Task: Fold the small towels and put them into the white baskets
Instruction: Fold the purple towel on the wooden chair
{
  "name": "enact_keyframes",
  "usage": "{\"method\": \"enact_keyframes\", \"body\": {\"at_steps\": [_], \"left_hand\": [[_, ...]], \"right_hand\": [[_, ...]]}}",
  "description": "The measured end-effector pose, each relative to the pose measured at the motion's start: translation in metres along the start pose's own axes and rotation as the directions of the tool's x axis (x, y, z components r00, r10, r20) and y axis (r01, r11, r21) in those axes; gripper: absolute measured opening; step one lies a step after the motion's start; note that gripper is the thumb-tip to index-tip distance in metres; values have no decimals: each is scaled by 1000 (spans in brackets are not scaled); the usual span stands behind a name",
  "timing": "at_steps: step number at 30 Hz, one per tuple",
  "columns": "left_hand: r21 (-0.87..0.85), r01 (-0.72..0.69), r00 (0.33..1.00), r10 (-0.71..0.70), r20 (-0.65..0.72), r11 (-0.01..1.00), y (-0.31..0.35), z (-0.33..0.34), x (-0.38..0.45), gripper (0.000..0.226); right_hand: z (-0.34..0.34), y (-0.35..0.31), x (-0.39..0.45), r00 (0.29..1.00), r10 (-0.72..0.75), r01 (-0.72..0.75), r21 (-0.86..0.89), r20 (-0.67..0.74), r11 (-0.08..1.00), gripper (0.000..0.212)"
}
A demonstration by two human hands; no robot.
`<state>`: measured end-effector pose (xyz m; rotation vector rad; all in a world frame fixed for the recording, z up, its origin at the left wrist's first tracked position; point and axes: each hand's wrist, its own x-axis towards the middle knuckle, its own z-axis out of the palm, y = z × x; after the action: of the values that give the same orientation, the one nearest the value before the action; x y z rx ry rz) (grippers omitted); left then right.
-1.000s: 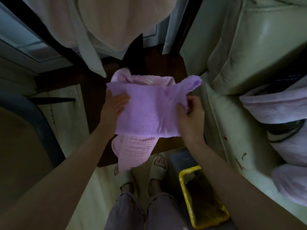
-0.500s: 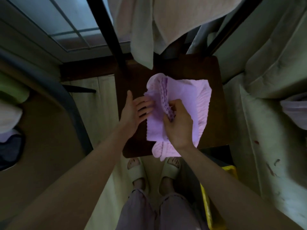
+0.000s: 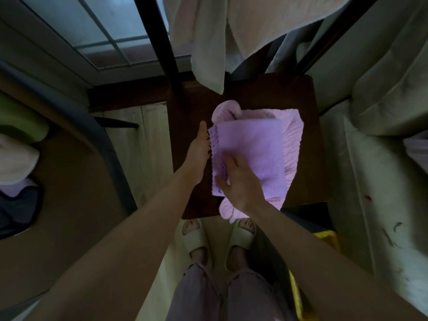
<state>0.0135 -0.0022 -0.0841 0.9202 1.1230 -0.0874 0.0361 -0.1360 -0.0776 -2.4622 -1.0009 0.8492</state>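
A folded purple towel [image 3: 254, 147] lies on top of a pink textured towel [image 3: 293, 137] on a dark wooden chair seat [image 3: 305, 96]. My right hand [image 3: 240, 181] lies flat on the purple towel's near left part, fingers spread. Along the towel's left edge rests my left hand [image 3: 200, 151], palm side against the cloth, its fingers partly hidden under the edge. No white basket is in view.
Pale cloths [image 3: 220, 31] hang over the chair back above. A pale sofa [image 3: 382, 135] stands at the right, a yellow bin [image 3: 324, 237] by my feet. At the left a brown table [image 3: 69, 205] carries piled cloths [image 3: 16, 158].
The purple towel went from held up in both hands to folded in half and laid flat on the chair. My right hand let go of its edge and now presses on top.
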Motion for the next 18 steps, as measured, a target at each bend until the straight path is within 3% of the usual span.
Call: {"method": "enact_keyframes", "body": {"at_steps": [3,6,9,11,13,15,17,18], "left_hand": [[227,-67,997,77,-33,971,3,11,6,33],[274,-150,984,171,-53,950,0,27,8,31],[385,-132,979,181,-96,914,-5,40,10,52],[400,-142,961,223,-164,905,-6,46,9,53],[379,-209,935,297,-193,902,-5,46,2,44],[361,-330,913,392,-114,872,-7,45,-7,23],[366,-442,880,475,-1,819,-11,41,-16,19],[396,-482,860,509,43,781,-12,38,-19,23]], "right_hand": [[-10,9,-1,997,-46,39,91,69,995,39],[-29,22,-4,979,-59,15,219,194,976,37],[-43,31,-7,921,-96,12,218,377,976,41],[-52,35,-9,898,-148,44,250,414,967,38],[-65,37,-11,936,-148,16,383,319,924,32],[-78,48,-8,998,-55,44,398,16,916,26],[-92,61,3,958,38,62,336,-284,940,28],[-101,67,10,938,65,56,336,-340,940,31]]}}
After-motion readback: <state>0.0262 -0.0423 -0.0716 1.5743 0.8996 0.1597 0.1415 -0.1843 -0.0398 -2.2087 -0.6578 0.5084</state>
